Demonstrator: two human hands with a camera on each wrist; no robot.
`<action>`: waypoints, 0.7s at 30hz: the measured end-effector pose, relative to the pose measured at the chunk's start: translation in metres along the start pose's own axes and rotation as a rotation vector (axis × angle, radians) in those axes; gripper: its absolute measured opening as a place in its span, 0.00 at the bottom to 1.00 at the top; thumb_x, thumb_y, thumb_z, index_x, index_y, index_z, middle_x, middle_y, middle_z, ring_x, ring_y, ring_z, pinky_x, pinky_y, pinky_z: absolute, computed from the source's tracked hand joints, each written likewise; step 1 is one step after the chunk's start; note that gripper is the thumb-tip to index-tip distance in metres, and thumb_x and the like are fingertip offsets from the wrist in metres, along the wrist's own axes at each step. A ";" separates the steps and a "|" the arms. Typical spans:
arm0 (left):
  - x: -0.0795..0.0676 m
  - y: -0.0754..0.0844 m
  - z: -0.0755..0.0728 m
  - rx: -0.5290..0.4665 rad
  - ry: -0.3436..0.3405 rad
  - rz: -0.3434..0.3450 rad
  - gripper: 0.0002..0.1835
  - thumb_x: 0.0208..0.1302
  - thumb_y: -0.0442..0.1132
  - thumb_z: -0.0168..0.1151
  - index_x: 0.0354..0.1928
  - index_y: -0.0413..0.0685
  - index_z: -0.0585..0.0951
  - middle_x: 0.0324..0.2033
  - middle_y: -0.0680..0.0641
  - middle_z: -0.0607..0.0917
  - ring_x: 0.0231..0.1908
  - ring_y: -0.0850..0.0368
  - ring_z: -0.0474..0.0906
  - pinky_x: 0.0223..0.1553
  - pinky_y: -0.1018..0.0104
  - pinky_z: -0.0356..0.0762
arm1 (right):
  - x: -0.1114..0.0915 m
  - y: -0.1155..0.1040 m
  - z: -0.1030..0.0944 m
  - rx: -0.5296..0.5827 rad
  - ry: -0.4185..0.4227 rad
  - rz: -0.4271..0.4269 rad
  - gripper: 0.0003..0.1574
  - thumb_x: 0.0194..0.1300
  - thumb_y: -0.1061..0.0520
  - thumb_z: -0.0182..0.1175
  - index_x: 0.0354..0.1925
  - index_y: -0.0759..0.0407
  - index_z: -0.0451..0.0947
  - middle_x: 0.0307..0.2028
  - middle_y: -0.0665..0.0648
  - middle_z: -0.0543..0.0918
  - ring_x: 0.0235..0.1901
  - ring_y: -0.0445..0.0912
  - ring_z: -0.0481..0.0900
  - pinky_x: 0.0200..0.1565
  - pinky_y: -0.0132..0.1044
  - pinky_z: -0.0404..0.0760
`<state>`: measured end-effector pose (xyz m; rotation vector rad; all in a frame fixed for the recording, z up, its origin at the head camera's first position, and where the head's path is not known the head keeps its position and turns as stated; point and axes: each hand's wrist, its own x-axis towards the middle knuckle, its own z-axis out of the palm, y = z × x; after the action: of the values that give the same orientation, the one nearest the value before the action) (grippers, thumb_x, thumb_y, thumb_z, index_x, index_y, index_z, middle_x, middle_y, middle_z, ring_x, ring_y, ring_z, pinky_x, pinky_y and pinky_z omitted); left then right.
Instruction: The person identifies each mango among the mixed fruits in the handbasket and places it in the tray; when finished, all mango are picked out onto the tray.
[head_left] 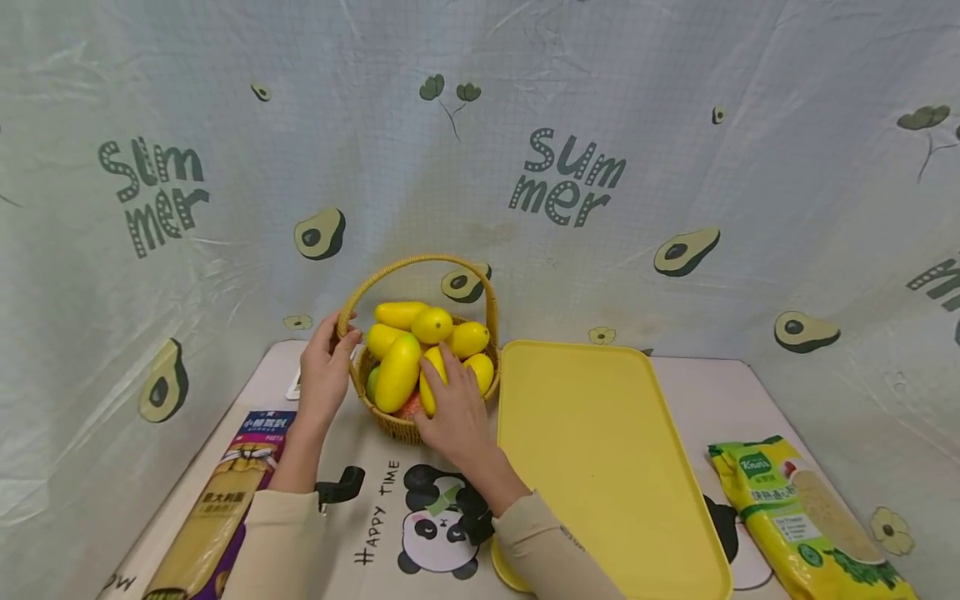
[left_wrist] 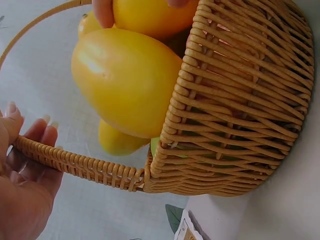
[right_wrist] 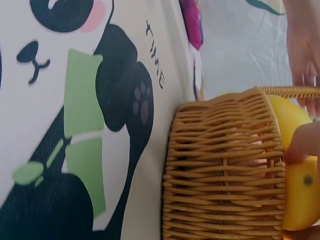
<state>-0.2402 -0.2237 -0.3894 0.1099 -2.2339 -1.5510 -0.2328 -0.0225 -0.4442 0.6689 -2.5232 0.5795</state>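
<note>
A wicker basket (head_left: 397, 429) with a tall arched handle (head_left: 416, 259) stands against the back curtain, heaped with yellow mangoes (head_left: 397, 375). My left hand (head_left: 321, 371) grips the left side of the handle; in the left wrist view the fingers curl round it. Over the front of the heap, my right hand (head_left: 457, 412) holds one mango (right_wrist: 302, 195) between thumb and fingers, still within the basket's rim. Under the mangoes a reddish fruit (head_left: 410, 406) and a green one (head_left: 372, 382) partly show.
Right of the basket lies a yellow tray (head_left: 592, 450). A pasta pack (head_left: 225, 508) lies at the left edge and a yellow Knorr bag (head_left: 810, 517) at the right. A small white card (head_left: 294, 387) is behind the left wrist. The tablecloth has a panda print (head_left: 438, 537).
</note>
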 end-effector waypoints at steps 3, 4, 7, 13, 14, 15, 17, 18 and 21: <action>0.000 0.000 0.001 -0.011 0.006 -0.002 0.21 0.77 0.53 0.48 0.67 0.58 0.71 0.52 0.45 0.77 0.56 0.54 0.75 0.68 0.51 0.69 | -0.002 -0.002 0.000 0.061 0.023 -0.008 0.44 0.55 0.55 0.64 0.70 0.51 0.66 0.75 0.60 0.59 0.70 0.56 0.65 0.69 0.50 0.68; 0.000 -0.001 0.001 -0.015 0.007 -0.002 0.21 0.77 0.53 0.48 0.67 0.58 0.71 0.51 0.45 0.77 0.55 0.54 0.75 0.68 0.51 0.68 | -0.002 -0.002 0.000 0.083 0.028 -0.009 0.44 0.55 0.57 0.64 0.70 0.51 0.66 0.75 0.61 0.59 0.70 0.56 0.65 0.69 0.49 0.69; 0.000 -0.001 0.001 -0.022 0.006 -0.007 0.21 0.77 0.53 0.48 0.67 0.59 0.71 0.51 0.45 0.77 0.56 0.54 0.75 0.68 0.51 0.68 | -0.005 -0.002 -0.001 0.136 0.039 -0.007 0.44 0.53 0.60 0.63 0.69 0.52 0.68 0.74 0.61 0.60 0.70 0.57 0.65 0.68 0.49 0.70; 0.000 -0.002 0.004 -0.025 0.009 -0.004 0.22 0.77 0.53 0.48 0.67 0.59 0.71 0.51 0.45 0.77 0.55 0.55 0.75 0.68 0.51 0.68 | -0.012 0.006 -0.009 0.209 0.069 -0.023 0.43 0.50 0.64 0.62 0.67 0.52 0.71 0.73 0.61 0.62 0.69 0.57 0.66 0.65 0.50 0.74; 0.000 -0.002 0.004 -0.027 0.013 -0.002 0.22 0.77 0.53 0.48 0.67 0.59 0.71 0.51 0.46 0.77 0.55 0.55 0.76 0.68 0.51 0.69 | -0.013 0.007 -0.011 0.215 0.074 -0.028 0.43 0.49 0.64 0.62 0.67 0.52 0.72 0.73 0.60 0.63 0.69 0.57 0.67 0.64 0.51 0.75; 0.000 -0.002 0.004 -0.030 0.015 -0.001 0.22 0.77 0.53 0.48 0.67 0.59 0.72 0.51 0.46 0.77 0.55 0.55 0.75 0.67 0.52 0.69 | -0.014 0.009 -0.013 0.221 0.080 -0.035 0.43 0.49 0.64 0.62 0.67 0.52 0.72 0.73 0.60 0.63 0.68 0.57 0.67 0.63 0.51 0.75; 0.000 -0.002 0.003 -0.031 0.020 -0.001 0.22 0.76 0.54 0.48 0.67 0.60 0.72 0.51 0.46 0.78 0.54 0.56 0.76 0.67 0.52 0.69 | -0.016 0.013 -0.015 0.216 0.091 -0.047 0.43 0.49 0.65 0.62 0.66 0.52 0.73 0.72 0.60 0.64 0.68 0.56 0.68 0.63 0.50 0.76; 0.000 -0.002 0.003 -0.032 0.023 -0.002 0.22 0.76 0.54 0.48 0.67 0.60 0.72 0.51 0.46 0.78 0.54 0.56 0.76 0.67 0.52 0.69 | -0.017 0.016 -0.016 0.209 0.095 -0.050 0.42 0.49 0.64 0.62 0.66 0.51 0.73 0.72 0.60 0.64 0.68 0.55 0.68 0.63 0.50 0.76; -0.001 -0.003 0.002 -0.027 0.030 -0.002 0.21 0.76 0.54 0.49 0.67 0.60 0.72 0.51 0.46 0.78 0.54 0.57 0.76 0.67 0.52 0.69 | -0.020 0.022 -0.020 0.200 0.116 -0.055 0.43 0.48 0.64 0.63 0.66 0.51 0.73 0.72 0.59 0.65 0.67 0.54 0.69 0.63 0.50 0.76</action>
<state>-0.2409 -0.2229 -0.3926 0.1265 -2.1894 -1.5698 -0.2229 0.0123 -0.4446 0.7505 -2.3522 0.8335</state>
